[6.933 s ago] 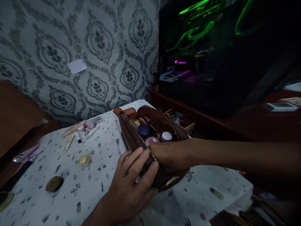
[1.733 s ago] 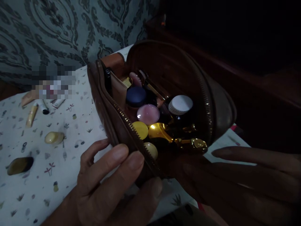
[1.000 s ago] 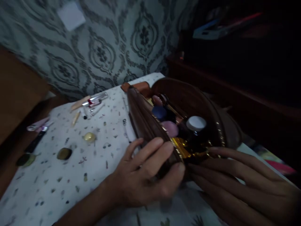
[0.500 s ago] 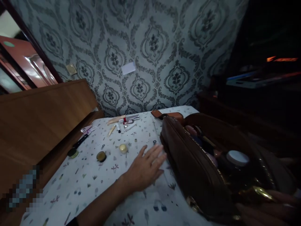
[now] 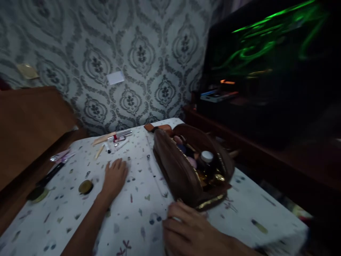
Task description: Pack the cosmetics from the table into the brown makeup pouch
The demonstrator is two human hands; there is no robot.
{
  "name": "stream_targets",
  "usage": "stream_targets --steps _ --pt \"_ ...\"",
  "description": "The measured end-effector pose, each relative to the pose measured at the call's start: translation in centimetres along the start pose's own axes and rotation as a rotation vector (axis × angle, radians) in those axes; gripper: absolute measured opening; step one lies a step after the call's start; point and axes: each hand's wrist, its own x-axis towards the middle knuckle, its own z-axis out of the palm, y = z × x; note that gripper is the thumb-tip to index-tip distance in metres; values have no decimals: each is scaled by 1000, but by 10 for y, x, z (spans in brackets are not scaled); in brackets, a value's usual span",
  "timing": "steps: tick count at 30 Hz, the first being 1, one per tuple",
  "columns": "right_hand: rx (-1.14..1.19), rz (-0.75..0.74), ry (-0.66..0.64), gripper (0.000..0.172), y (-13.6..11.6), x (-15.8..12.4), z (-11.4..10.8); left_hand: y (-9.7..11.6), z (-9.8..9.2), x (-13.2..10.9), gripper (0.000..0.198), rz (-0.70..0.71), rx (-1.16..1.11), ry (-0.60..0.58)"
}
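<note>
a dim room, seen from above the person's own hands. a brown zip pouch point(image 5: 183, 170) lies on a white tablecloth point(image 5: 138, 209) printed with small figures. the pouch's long axis runs from the far left, near the wall, toward the near right, and its open mouth faces up and to the right. inside it show small jars and lids, among them a white-capped jar point(image 5: 207, 156) and a gold piece point(image 5: 218, 177) close to the near end. a tan tab point(image 5: 157, 127) sticks out at the far end.

the left hand point(image 5: 115, 176) lies palm down on the cloth, well to the left of the pouch, fingers loosely together and pointing away toward the wall; whether it covers anything cannot be told. just to its left sits a round gold compact point(image 5: 85, 186). the right hand point(image 5: 191, 233) is at the bottom edge (blurred), fingers curled and slightly apart, its fingertips just beside the near end of the pouch; whether they touch it cannot be told, and it grips nothing that shows.

further back on the cloth lie several slim tubes and sticks point(image 5: 113, 138). dark tools point(image 5: 54, 169) rest at the cloth's left edge. patterned wallpaper point(image 5: 138, 57) fills the back, and a dark screen with green light point(image 5: 269, 53) stands at the right.
</note>
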Motion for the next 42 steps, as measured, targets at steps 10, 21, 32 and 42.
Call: stream_targets --steps 10,21,32,42 --pt "154 -66 -103 18 2 78 85 3 -14 4 42 115 -117 319" --pt "789 450 -107 31 30 83 90 -6 -9 2 21 -63 26 -88" --pt "882 586 -134 44 37 82 94 -47 -24 5 31 -329 -24 -92" --pt "915 637 -183 42 36 79 94 -230 -11 -12 38 -913 160 -175"
